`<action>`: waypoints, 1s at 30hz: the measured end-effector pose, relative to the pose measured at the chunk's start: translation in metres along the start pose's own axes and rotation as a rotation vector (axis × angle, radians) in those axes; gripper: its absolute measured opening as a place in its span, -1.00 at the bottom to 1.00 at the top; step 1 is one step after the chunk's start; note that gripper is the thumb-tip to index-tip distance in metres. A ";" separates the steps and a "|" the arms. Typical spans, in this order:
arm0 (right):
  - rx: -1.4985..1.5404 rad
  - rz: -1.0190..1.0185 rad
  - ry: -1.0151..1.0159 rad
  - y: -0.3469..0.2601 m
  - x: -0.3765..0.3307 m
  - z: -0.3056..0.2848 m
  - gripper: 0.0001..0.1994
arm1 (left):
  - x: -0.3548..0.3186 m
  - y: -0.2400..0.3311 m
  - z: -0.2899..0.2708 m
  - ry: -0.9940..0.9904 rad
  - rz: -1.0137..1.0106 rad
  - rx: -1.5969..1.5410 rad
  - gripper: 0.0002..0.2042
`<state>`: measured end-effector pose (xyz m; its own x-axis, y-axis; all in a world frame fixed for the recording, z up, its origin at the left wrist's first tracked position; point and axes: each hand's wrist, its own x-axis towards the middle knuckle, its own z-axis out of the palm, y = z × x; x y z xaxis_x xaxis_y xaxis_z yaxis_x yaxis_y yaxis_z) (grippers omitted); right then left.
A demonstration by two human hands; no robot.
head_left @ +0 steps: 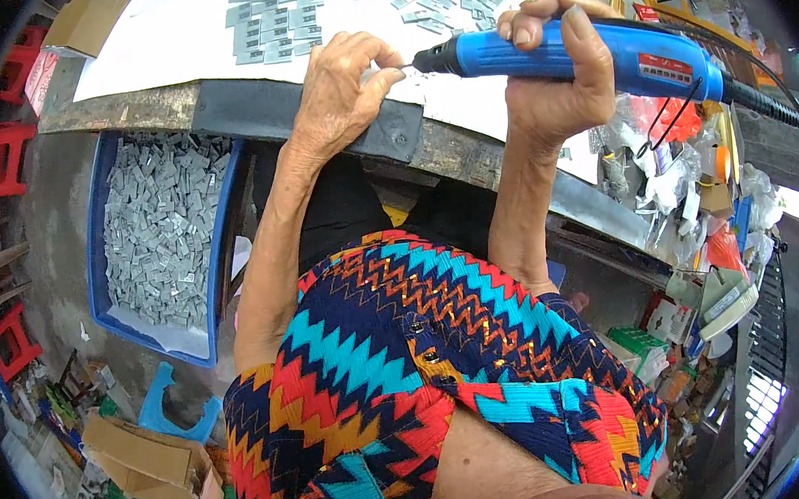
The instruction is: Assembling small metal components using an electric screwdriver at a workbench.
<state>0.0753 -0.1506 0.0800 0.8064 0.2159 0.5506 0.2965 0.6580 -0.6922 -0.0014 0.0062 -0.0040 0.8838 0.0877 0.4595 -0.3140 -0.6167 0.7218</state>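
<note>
My right hand is wrapped round a blue electric screwdriver, held level with its dark nose pointing left. The black cord leaves its right end. Thumb and forefinger of my left hand are pinched together at the tip of the screwdriver's bit, over the front edge of the worktable. What they hold, if anything, is too small and covered to make out. Beyond my left hand, flat grey pieces lie in neat overlapping rows on a white sheet. More small grey pieces lie loosely scattered beyond the screwdriver.
Below the table on the left stands a blue tray full of small grey parts. Red stools, a blue plastic stool and an open cardboard box are on the floor. Plastic bags clutter the table's right end.
</note>
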 end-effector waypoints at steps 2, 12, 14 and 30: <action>0.022 0.002 0.007 0.000 -0.001 0.000 -0.81 | 0.000 0.001 -0.001 -0.014 -0.029 -0.020 -0.89; 0.032 0.015 0.027 -0.001 -0.001 -0.001 -0.81 | 0.001 0.004 -0.003 0.009 -0.019 -0.023 -0.84; 0.017 -0.001 0.021 -0.001 -0.001 -0.002 -0.81 | 0.002 0.004 -0.004 0.041 0.025 -0.043 -0.82; 0.046 -0.023 0.080 -0.011 -0.007 -0.001 -0.79 | -0.007 -0.010 -0.039 0.323 -0.170 0.382 -0.88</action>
<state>0.0666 -0.1600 0.0830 0.8384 0.1433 0.5258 0.2929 0.6952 -0.6565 -0.0180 0.0420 0.0061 0.7403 0.4109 0.5320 0.0265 -0.8087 0.5877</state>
